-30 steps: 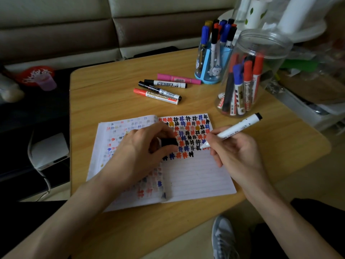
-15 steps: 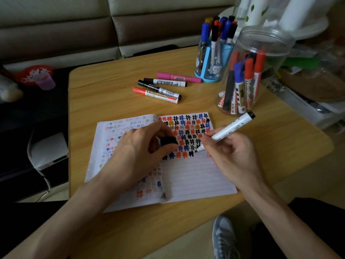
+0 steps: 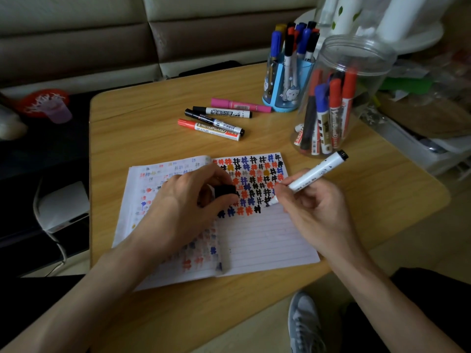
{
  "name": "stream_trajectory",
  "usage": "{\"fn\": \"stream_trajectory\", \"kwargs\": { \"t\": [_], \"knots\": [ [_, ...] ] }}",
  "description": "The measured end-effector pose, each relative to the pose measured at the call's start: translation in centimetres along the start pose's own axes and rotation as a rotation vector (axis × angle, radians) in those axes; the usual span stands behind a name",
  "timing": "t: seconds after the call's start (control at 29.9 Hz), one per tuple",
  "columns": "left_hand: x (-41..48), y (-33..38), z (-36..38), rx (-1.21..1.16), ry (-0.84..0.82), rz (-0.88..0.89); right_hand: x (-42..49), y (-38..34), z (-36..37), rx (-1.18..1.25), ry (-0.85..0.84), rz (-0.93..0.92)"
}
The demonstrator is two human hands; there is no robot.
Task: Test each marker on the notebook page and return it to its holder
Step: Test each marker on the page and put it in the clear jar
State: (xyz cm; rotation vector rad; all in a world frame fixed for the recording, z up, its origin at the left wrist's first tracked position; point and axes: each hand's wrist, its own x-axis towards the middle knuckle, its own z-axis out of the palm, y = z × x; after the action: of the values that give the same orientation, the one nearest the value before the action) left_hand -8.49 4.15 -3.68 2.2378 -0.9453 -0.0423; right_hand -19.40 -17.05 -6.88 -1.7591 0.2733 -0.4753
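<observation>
An open lined notebook [image 3: 262,240] lies on the wooden table, its right page partly filled with rows of coloured hash marks. My right hand [image 3: 313,207] grips a white marker [image 3: 313,174] with a black end, tip down on the page at the end of the marked rows. My left hand [image 3: 183,202] rests on the notebook and pinches the marker's black cap [image 3: 224,191]. A blue holder [image 3: 285,80] with several markers and a clear jar [image 3: 339,98] with several red, blue and black markers stand at the back right.
Several loose markers lie behind the notebook: a pink one [image 3: 239,105], two black ones [image 3: 221,112] and a red one [image 3: 209,129]. A sofa back runs behind the table [image 3: 142,123]. A white box [image 3: 63,205] sits left, cluttered shelves right, a shoe [image 3: 303,324] below.
My right hand has drawn the marker tip leftward and down along the page, tilting the marker more upright. My left hand keeps the cap in the same spot.
</observation>
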Motion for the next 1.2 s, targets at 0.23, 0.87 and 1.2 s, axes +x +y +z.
{"fn": "stream_trajectory", "kwargs": {
  "t": [0.23, 0.87, 1.2],
  "knots": [
    [0.04, 0.04, -0.04, -0.005, -0.002, 0.008, -0.24, -0.21, 0.16, -0.078, -0.080, -0.063],
    [-0.06, 0.66, -0.21, -0.068, -0.006, 0.007, -0.11, -0.46, 0.11, 0.008, -0.006, -0.018],
    [-0.06, 0.65, -0.20, -0.041, 0.021, 0.019, -0.09, -0.47, 0.05, -0.133, -0.091, -0.003]
  ]
}}
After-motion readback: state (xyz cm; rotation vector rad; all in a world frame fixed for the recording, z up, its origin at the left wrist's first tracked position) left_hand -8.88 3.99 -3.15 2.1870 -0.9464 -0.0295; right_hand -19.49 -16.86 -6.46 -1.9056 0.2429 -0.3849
